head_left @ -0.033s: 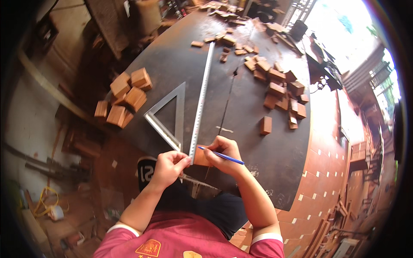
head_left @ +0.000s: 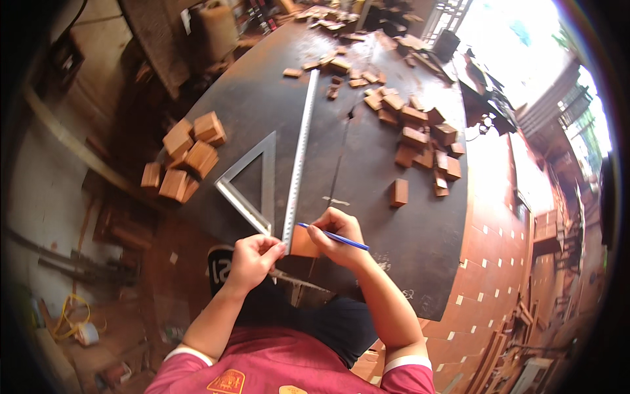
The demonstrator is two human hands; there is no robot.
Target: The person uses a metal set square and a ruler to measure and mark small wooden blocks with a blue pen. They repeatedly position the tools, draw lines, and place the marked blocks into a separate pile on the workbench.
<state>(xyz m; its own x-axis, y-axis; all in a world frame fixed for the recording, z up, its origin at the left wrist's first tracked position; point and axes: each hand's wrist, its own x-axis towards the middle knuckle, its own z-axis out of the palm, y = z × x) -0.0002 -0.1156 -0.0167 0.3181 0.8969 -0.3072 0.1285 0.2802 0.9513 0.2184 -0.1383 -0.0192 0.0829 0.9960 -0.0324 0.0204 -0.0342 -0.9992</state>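
Note:
My left hand [head_left: 257,261] pinches the near end of a long metal ruler [head_left: 300,148], which runs away from me across a dark tabletop [head_left: 374,164]. Right beside that end lies a small reddish-brown wooden block [head_left: 303,245]. A blue pen [head_left: 348,242] is gripped in my right hand [head_left: 341,240], its tip over the block close to the ruler's edge. The right fingers rest at the block's far right side and partly cover it. Left of the ruler, a metal triangle square [head_left: 268,184] lies flat, its near corner close to my left hand.
Several wooden blocks [head_left: 187,157] are heaped at the table's left edge. More blocks [head_left: 415,136] spread along the right side, one standing apart [head_left: 399,193]. Wood offcuts [head_left: 331,18] litter the far end. Tiled floor [head_left: 485,256] shows beyond the right edge.
The whole view has shifted slightly, so the table and its things sit a little further left. Both hands keep their holds on the ruler and the pen.

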